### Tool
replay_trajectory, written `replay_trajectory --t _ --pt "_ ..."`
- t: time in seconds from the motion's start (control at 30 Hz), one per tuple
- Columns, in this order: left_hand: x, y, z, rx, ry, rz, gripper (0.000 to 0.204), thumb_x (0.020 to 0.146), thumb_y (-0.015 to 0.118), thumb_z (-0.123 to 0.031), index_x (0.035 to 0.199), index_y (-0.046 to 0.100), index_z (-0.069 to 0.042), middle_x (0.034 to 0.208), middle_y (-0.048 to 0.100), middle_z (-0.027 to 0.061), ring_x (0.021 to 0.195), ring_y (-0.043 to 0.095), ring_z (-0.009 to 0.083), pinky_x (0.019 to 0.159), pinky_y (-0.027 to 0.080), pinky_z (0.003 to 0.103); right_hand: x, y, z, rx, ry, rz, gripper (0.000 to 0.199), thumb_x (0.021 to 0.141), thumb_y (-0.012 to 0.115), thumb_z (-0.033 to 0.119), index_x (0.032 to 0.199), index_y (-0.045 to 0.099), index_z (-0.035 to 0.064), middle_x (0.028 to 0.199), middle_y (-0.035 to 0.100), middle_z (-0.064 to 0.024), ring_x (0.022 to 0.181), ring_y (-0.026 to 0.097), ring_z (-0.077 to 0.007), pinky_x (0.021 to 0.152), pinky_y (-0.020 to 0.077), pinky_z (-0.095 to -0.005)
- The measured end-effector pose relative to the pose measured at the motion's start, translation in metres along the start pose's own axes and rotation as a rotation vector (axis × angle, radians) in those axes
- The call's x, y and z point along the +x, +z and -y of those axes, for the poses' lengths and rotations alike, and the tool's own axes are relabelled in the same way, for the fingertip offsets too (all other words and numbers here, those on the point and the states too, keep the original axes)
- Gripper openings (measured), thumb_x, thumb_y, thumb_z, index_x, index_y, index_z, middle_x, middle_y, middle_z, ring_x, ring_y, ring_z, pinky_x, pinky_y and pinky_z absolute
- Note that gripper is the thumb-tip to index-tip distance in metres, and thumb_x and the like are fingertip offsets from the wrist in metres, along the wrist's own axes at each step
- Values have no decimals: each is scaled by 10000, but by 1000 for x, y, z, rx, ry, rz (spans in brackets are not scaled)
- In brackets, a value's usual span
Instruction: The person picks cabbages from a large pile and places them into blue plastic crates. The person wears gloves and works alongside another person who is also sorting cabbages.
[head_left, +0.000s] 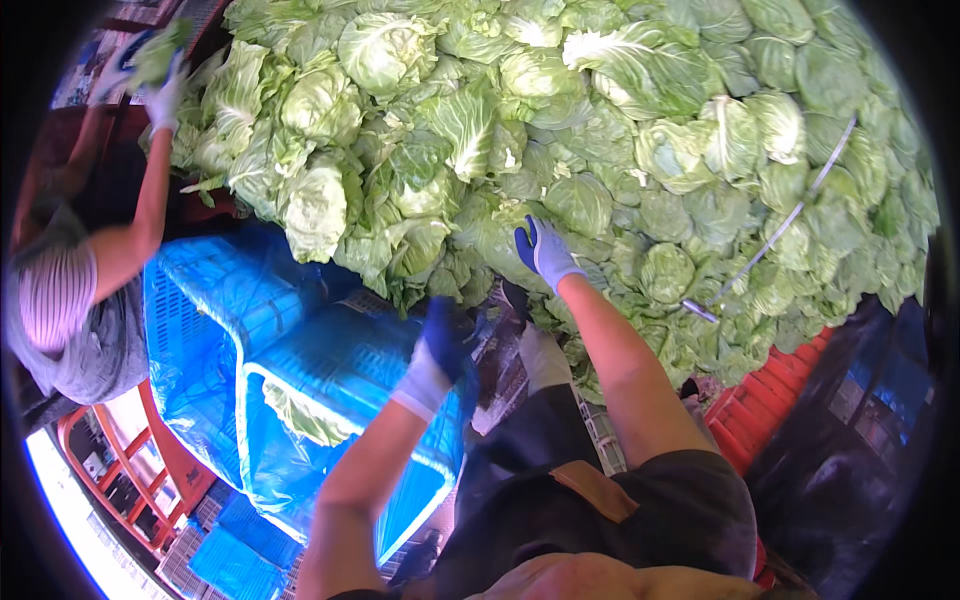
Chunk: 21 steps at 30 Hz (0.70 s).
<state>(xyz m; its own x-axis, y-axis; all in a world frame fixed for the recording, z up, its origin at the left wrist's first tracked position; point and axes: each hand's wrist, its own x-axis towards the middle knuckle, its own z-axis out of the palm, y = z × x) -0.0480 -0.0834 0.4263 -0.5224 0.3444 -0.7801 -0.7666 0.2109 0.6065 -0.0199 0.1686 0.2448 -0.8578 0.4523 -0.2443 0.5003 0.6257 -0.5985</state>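
against the sloping heap of cabbages [600, 130] the person's right hand [543, 252] rests in a knitted glove with a blue rubbery palm, fingers spread flat on the crinkled outer leaves of one cabbage [500, 240] at the lower edge of the heap, touching it without closing round it. the left hand [440, 345], gloved the same way with a white ribbed cuff, hangs over the rim of a blue crate [330, 385]; its fingers curl downward, and it cannot be told whether they hold anything. the two hands are well apart, the right one higher and further out. the crate is moulded plastic with slatted walls, lined with a shiny blue plastic sheet, and a pale green cabbage [300, 415] lies inside against its near wall. a second blue crate [200, 300] stands just beside it. the heads in the heap are round, tightly wrapped, with veined, frilly, loose leaves around them. a thin metal rod [770, 245] lies slanting across the heap on the right. on the left, another person's gloved hand [165, 95] reaches up to the cabbages. red crates [770, 400] sit below the heap at the right.
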Motion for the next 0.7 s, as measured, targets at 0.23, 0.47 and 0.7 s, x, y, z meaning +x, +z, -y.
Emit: replay_trajectory --t 0.23,0.47,0.7 --pt "256 20 189 -418 -225 -138 733 974 384 -684 1483 485 -166 1472 539 73 1364 458 301 1090 372 484 74 16 -20 -323 79 178 679 943 540 598 1284 530 11 1251 534 -249 1074 610 -399 810 554 -555" --pt "294 79 183 -1068 226 656 959 925 243 -758 1599 300 -78 1618 371 122 1496 329 323 1246 209 462 34 48 -15 -446 192 145 611 966 536 357 1468 456 18 1468 463 -206 1255 495 -357 871 513 -561" --pt "203 86 158 -932 78 17 688 998 317 -551 1467 506 -85 1484 541 131 1338 529 331 1167 381 455 -28 -44 44 -350 -11 97 660 909 623 483 1346 573 -9 1325 561 -246 1180 529 -408 877 517 -511"
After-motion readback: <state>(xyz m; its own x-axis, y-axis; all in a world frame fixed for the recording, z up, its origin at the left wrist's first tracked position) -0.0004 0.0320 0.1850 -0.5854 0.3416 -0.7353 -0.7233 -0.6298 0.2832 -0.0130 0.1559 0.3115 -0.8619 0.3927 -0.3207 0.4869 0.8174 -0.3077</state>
